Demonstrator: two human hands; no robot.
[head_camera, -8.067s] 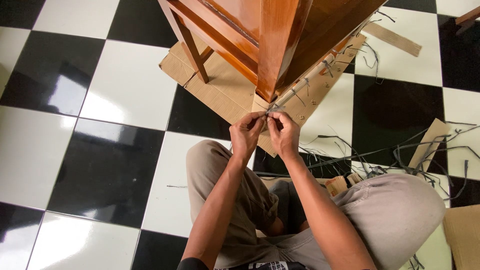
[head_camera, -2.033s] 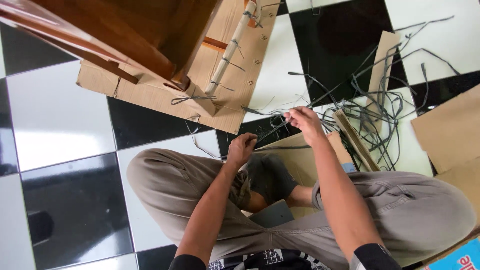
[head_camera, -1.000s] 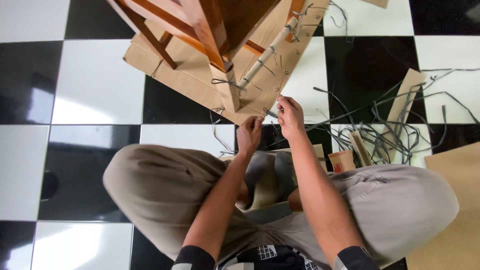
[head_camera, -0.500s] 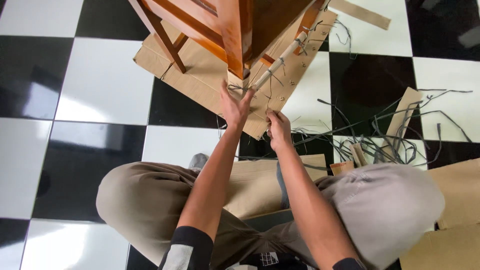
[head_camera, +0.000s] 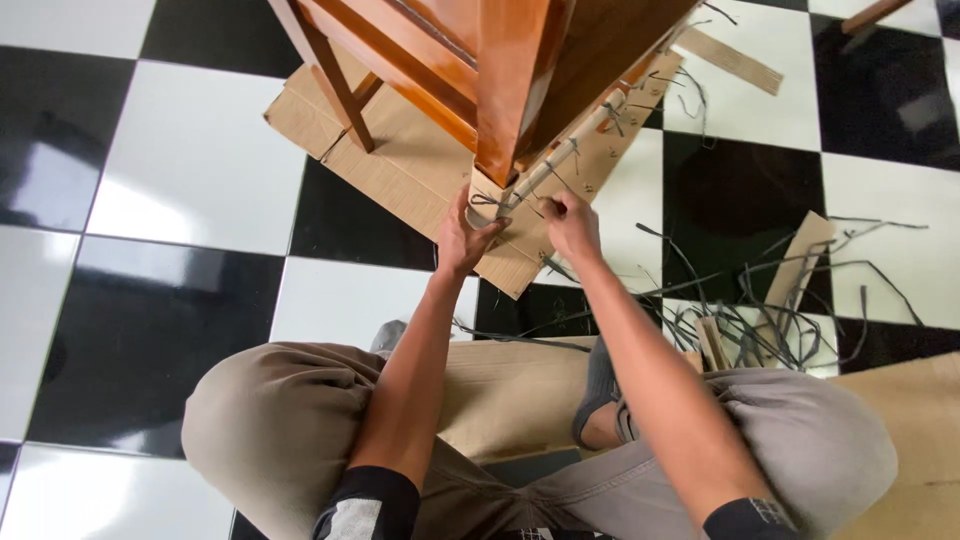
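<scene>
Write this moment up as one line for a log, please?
left hand: steadies wrapped chair leg | right hand: pinches dark strap at the leg | cardboard sheet under chair | loose straps on checkered floor

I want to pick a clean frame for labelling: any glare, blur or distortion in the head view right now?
Head view: window glare on the glossy checkered floor at left; the left hand, right hand and wooden chair leg are fairly sharp; tile lines bow slightly toward the edges.
</scene>
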